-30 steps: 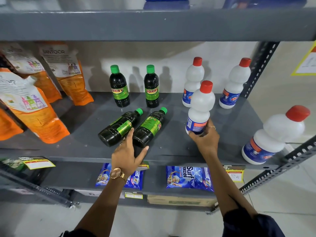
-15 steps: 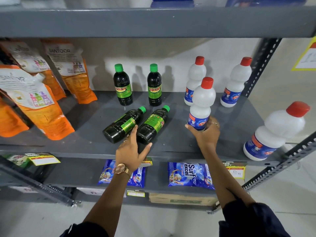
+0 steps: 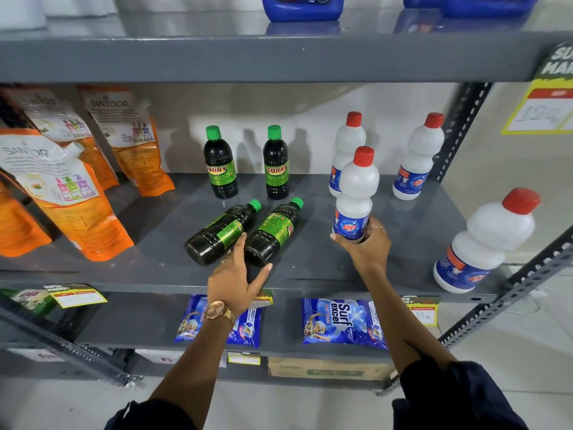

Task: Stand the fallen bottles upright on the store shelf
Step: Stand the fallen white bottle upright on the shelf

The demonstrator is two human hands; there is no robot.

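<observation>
we see the grey shelf at chest level in the head view. our right hand is wrapped around the base of a white bottle with a red cap; fingers and thumb close on its blue label, and the bottle stands upright in the grip. we cannot tell whether its base touches the shelf, since the hand hides it. our left hand is half open, with the index finger lying in the gap between the two fallen bottles and the thumb spread toward the right one. it touches them but grips neither.

the left fallen bottle and the right fallen bottle lie side by side on the shelf, near its front edge, dark with green labels. their green caps point back and to the right, and their bases face us.

behind them two upright dark bottles stand near the back wall, well apart from each other. to the right, two more white bottles stand upright at the back, one partly hidden by the held bottle. a further white bottle stands at the shelf's right front corner.

orange pouches lean along the left side. blue detergent packets lie on the shelf below. a watch sits on the left wrist.
</observation>
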